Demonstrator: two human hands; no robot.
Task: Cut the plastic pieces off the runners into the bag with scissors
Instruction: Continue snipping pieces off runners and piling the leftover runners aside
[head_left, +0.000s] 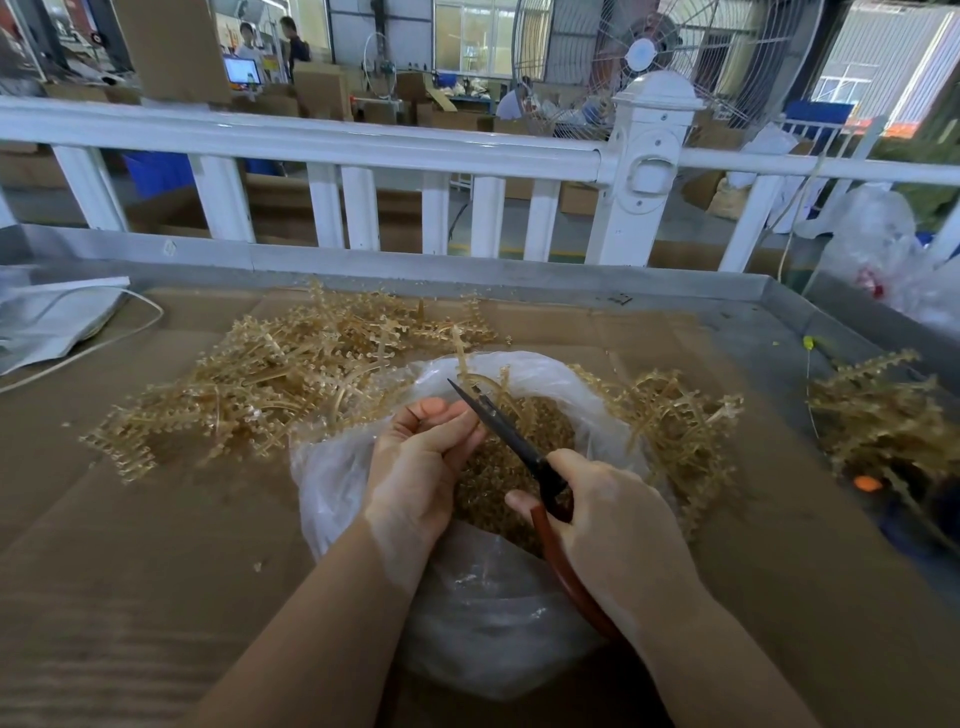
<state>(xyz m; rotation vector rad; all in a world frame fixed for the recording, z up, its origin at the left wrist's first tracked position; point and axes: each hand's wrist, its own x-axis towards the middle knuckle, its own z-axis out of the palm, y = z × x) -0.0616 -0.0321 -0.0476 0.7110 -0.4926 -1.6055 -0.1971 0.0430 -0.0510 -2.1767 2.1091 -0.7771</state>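
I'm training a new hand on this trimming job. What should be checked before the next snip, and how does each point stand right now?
1. Scissors gripped by the right hand: ok.
2. Runner held by the left hand: ok.
3. Cut happens above the open bag, so pieces drop in: ok.
4. Left fingers clear of the blades: cannot tell, they sit very close.
5. Room left in the bag: ok, cut pieces lie well below the rim.
6. More runners ready: ok, pile lies beside the bag.
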